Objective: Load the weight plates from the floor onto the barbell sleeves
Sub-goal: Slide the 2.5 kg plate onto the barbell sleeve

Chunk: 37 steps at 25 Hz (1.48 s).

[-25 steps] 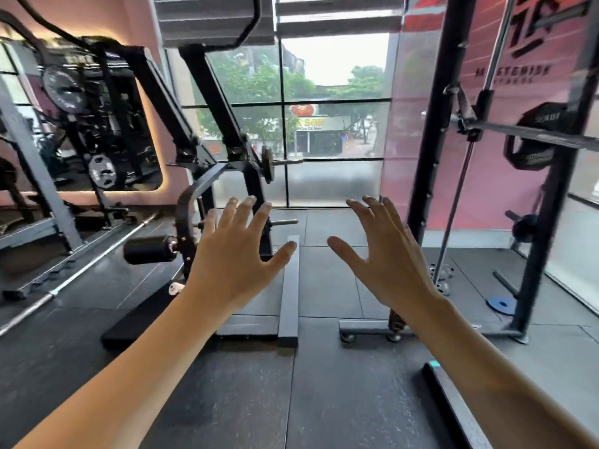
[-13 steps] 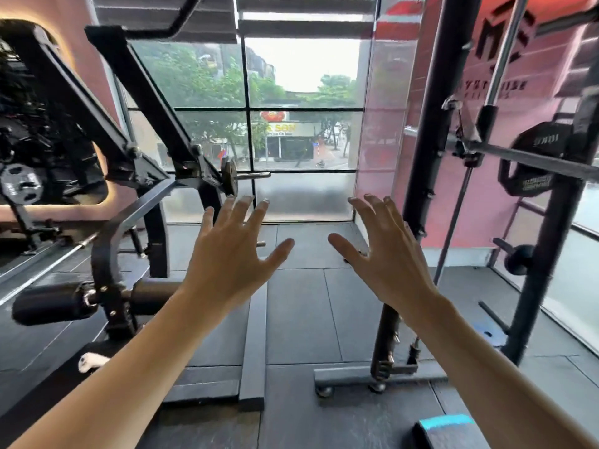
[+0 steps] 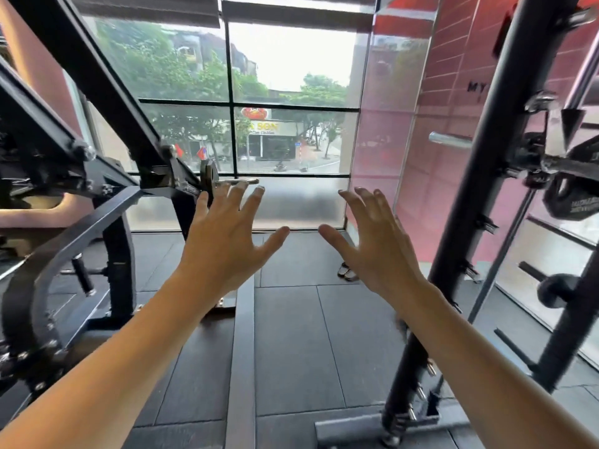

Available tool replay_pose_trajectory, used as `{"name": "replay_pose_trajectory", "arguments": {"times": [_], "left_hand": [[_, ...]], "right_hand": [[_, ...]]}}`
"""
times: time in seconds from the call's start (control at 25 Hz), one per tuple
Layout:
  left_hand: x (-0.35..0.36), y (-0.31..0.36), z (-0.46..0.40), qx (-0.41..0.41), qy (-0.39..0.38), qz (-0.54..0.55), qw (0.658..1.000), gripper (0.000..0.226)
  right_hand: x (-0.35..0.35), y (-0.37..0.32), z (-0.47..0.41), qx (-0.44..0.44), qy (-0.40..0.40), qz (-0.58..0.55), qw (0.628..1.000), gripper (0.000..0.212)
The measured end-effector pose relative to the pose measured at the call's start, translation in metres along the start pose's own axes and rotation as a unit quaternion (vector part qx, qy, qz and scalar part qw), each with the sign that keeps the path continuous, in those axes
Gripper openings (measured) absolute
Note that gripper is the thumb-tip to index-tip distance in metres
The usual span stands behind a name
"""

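L hand [image 3: 227,241] + R hand [image 3: 377,244] both splayed, holding nothing, raised mid-air. No floor plates in view, so loading not started imo. Barbell sleeve [image 3: 449,140] sticks out of rack upright [image 3: 479,196], bare. Vs 0.5 s ago: lever machine [image 3: 107,176] + window [image 3: 259,124] closer, hands same pose.

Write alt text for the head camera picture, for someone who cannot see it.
Two bare hands, the left hand and right hand, reach forward with fingers spread, holding nothing, over a dark gym floor. A black weight machine stands left, a rack upright right, a large window ahead.
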<state>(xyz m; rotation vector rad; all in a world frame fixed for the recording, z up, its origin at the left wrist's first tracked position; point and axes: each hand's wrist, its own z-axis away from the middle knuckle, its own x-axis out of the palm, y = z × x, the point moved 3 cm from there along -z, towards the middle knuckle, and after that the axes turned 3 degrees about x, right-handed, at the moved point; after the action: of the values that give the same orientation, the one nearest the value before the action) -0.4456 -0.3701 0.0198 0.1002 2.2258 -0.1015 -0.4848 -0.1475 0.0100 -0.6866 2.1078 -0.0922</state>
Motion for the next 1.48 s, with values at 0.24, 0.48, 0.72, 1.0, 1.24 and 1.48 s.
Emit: {"name": "replay_pose_trajectory", "arguments": {"times": [0.24,0.48,0.72,1.0,1.24,1.48], "left_hand": [[0.072,-0.087,-0.108,0.024,-0.011,0.003,1.0,0.09],[0.173,-0.102,-0.183,0.063,-0.042,0.047,0.996,0.093],[0.287,-0.091,-0.268,0.087,-0.077,0.069,0.991,0.093],[0.414,-0.066,-0.398,0.082,-0.097,0.081,0.989,0.09],[0.505,-0.046,-0.455,0.075,-0.128,0.096,0.984,0.091],[0.601,-0.025,-0.514,0.085,-0.166,0.126,0.974,0.092]], "right_hand": [[0.073,0.002,-0.121,0.03,0.013,0.019,0.999,0.087],[0.146,0.05,-0.187,0.072,0.009,0.034,0.997,0.083],[0.222,0.138,-0.263,0.105,0.009,0.029,0.994,0.081],[0.3,0.248,-0.372,0.13,-0.029,0.03,0.991,0.084],[0.36,0.322,-0.413,0.15,-0.077,0.037,0.985,0.087],[0.42,0.396,-0.446,0.197,-0.109,0.034,0.974,0.088]]}}
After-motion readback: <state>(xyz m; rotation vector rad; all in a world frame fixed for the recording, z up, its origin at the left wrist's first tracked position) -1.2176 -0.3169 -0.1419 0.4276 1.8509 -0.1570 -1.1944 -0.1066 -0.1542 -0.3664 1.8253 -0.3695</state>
